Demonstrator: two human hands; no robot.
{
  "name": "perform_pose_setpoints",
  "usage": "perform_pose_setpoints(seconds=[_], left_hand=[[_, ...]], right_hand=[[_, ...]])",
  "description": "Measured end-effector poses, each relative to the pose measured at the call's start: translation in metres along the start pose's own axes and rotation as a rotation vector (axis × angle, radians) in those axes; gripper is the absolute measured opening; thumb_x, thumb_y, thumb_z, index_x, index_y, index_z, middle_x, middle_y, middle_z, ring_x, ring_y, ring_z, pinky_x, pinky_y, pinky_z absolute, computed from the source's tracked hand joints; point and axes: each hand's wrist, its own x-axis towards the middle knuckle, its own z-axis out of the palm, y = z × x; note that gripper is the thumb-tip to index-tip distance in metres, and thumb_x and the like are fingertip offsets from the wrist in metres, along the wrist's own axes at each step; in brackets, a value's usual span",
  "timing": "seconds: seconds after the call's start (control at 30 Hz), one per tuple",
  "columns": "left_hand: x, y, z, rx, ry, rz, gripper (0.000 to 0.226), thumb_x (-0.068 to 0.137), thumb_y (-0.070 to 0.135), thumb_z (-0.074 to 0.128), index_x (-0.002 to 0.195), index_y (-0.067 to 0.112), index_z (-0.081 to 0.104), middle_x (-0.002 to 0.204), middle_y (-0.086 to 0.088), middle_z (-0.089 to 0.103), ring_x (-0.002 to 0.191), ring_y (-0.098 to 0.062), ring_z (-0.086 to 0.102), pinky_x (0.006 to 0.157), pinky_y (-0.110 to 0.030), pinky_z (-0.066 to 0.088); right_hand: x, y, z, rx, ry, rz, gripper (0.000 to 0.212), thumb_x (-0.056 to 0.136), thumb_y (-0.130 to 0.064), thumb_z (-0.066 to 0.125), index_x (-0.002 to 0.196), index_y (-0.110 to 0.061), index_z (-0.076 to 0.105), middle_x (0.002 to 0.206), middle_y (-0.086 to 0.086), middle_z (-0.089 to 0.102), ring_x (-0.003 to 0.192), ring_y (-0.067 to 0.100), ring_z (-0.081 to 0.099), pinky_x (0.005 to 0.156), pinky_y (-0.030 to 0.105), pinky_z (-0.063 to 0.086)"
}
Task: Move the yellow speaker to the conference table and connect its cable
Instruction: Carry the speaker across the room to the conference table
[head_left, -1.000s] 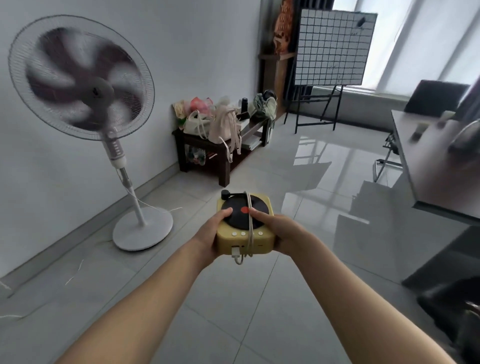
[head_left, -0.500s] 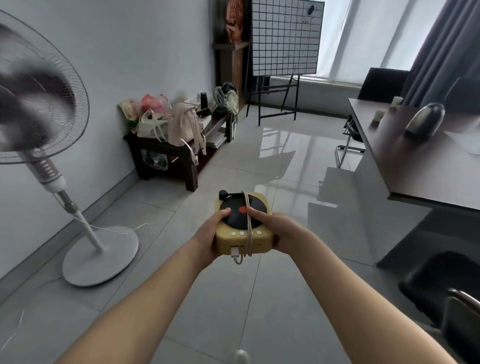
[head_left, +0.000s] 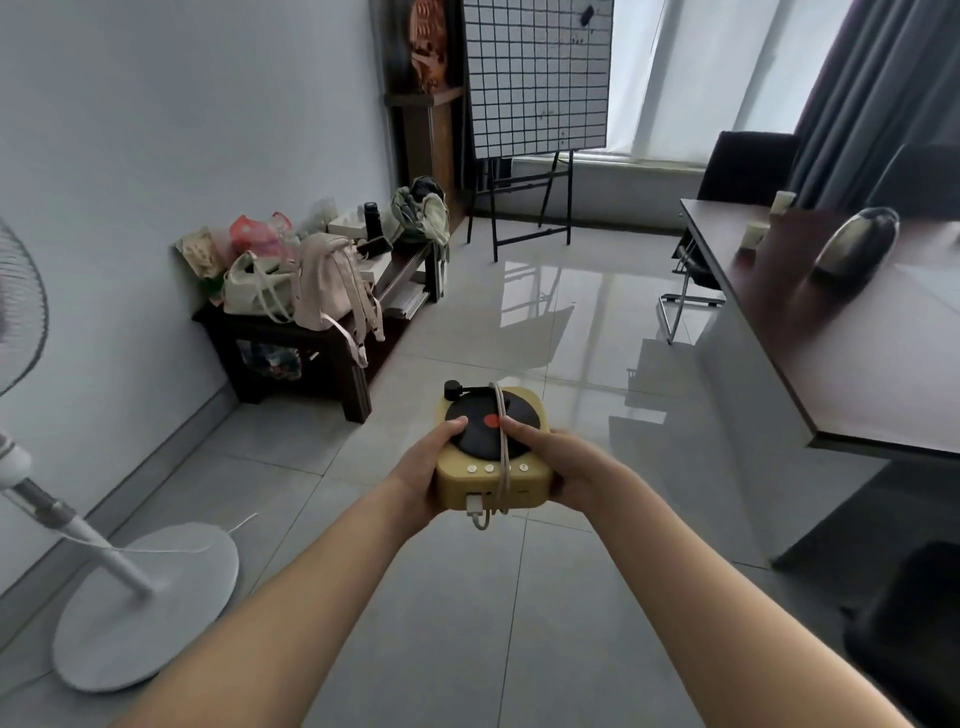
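The grey tiled floor (head_left: 467, 613) fills most of the view and shines near the window. At about 3 o'clock, the long dark conference table (head_left: 831, 374) runs along the right side, with its near corner pointing toward the middle. On it lies a dark oval object (head_left: 854, 249), and two small pale cups (head_left: 754, 236) stand farther back. A black chair (head_left: 743, 166) stands at the far end of the table, near 1 o'clock.

At 8 o'clock stands a white pedestal fan (head_left: 145, 603) with a round base; its head is cut by the left edge. At 10 o'clock, a low dark bench (head_left: 311, 348) stands against the wall and carries bags, among them a pale pink backpack (head_left: 332, 283). At 12 o'clock, a black wire grid board (head_left: 535, 78) leans on a stand before the window.

In the centre, the yellow speaker (head_left: 491, 467) is held in the air above the floor, well apart from the table. It has the form of a small record player with a black disc on top. A white cable (head_left: 501, 441) is wrapped around its body, and the plug hangs at the front side.

The left hand (head_left: 423, 467) grasps the left side of the speaker, thumb on the top. The right hand (head_left: 563, 460) grasps the right side, thumb touching the cable on the disc.
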Motion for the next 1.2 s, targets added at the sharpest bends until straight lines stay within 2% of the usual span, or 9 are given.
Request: perform_pose_setpoints(seconds=[0.2, 0.33, 0.43, 0.5, 0.67, 0.77, 1.0, 1.2], left_hand=[[0.055, 0.032, 0.008, 0.002, -0.042, -0.027, 0.043, 0.088, 0.039, 0.054, 0.120, 0.010, 0.059, 0.105, -0.013, 0.070, 0.089, -0.027, 0.067, 0.075, -0.036, 0.055], [0.101, 0.053, 0.011, 0.007, -0.068, -0.063, 0.043, 0.088, 0.039, 0.054, 0.119, 0.010, 0.059, 0.106, -0.012, 0.070, 0.087, -0.027, 0.067, 0.069, -0.034, 0.055], [0.137, 0.073, 0.014, 0.023, -0.106, -0.075, 0.039, 0.089, 0.038, 0.053, 0.116, 0.011, 0.059, 0.104, -0.012, 0.070, 0.087, -0.026, 0.066, 0.070, -0.034, 0.054], [0.165, 0.090, 0.015, 0.051, -0.134, -0.081, 0.034, 0.089, 0.038, 0.053, 0.111, 0.012, 0.060, 0.099, -0.010, 0.070, 0.085, -0.025, 0.067, 0.069, -0.033, 0.054], [0.231, 0.135, 0.019, 0.109, -0.191, -0.107, 0.040, 0.086, 0.040, 0.057, 0.115, 0.012, 0.060, 0.108, -0.012, 0.070, 0.089, -0.027, 0.067, 0.071, -0.034, 0.055], [0.264, 0.153, 0.023, 0.141, -0.239, -0.120, 0.040, 0.086, 0.039, 0.057, 0.115, 0.012, 0.060, 0.104, -0.011, 0.071, 0.087, -0.027, 0.067, 0.070, -0.035, 0.055], [0.334, 0.185, 0.044, 0.200, -0.346, -0.151, 0.046, 0.086, 0.039, 0.058, 0.122, 0.012, 0.057, 0.112, -0.013, 0.069, 0.092, -0.029, 0.067, 0.071, -0.036, 0.055], [0.387, 0.197, 0.077, 0.199, -0.422, -0.185, 0.042, 0.087, 0.038, 0.057, 0.120, 0.012, 0.058, 0.105, -0.010, 0.070, 0.087, -0.026, 0.067, 0.072, -0.035, 0.055]], right_hand=[[0.042, -0.035, -0.014, 0.025, 0.049, -0.005, 0.080, 0.057, -0.038, 0.086, 0.121, -0.003, 0.054, 0.111, 0.017, 0.069, 0.098, 0.034, 0.069, 0.082, 0.046, 0.058], [0.076, -0.057, -0.020, 0.065, 0.083, -0.006, 0.090, 0.046, -0.040, 0.088, 0.122, -0.004, 0.056, 0.112, 0.017, 0.070, 0.098, 0.034, 0.069, 0.079, 0.045, 0.058], [0.103, -0.076, -0.026, 0.101, 0.125, -0.004, 0.110, 0.026, -0.044, 0.091, 0.122, -0.005, 0.056, 0.111, 0.016, 0.071, 0.096, 0.033, 0.070, 0.077, 0.044, 0.059], [0.127, -0.091, -0.030, 0.116, 0.165, -0.005, 0.116, 0.021, -0.045, 0.093, 0.122, -0.005, 0.056, 0.111, 0.016, 0.070, 0.096, 0.034, 0.070, 0.080, 0.046, 0.059], [0.175, -0.132, -0.037, 0.186, 0.214, -0.040, 0.099, 0.034, -0.040, 0.087, 0.121, -0.003, 0.058, 0.110, 0.016, 0.070, 0.095, 0.033, 0.069, 0.077, 0.043, 0.058], [0.198, -0.148, -0.042, 0.207, 0.263, -0.057, 0.106, 0.028, -0.042, 0.088, 0.122, -0.003, 0.057, 0.111, 0.016, 0.070, 0.098, 0.034, 0.069, 0.082, 0.046, 0.058], [0.241, -0.181, -0.065, 0.288, 0.372, -0.084, 0.095, 0.036, -0.040, 0.085, 0.119, -0.002, 0.058, 0.109, 0.017, 0.070, 0.094, 0.034, 0.069, 0.072, 0.042, 0.058], [0.274, -0.201, -0.102, 0.314, 0.446, -0.089, 0.103, 0.028, -0.041, 0.091, 0.117, -0.001, 0.061, 0.107, 0.016, 0.073, 0.095, 0.034, 0.071, 0.079, 0.045, 0.058]])
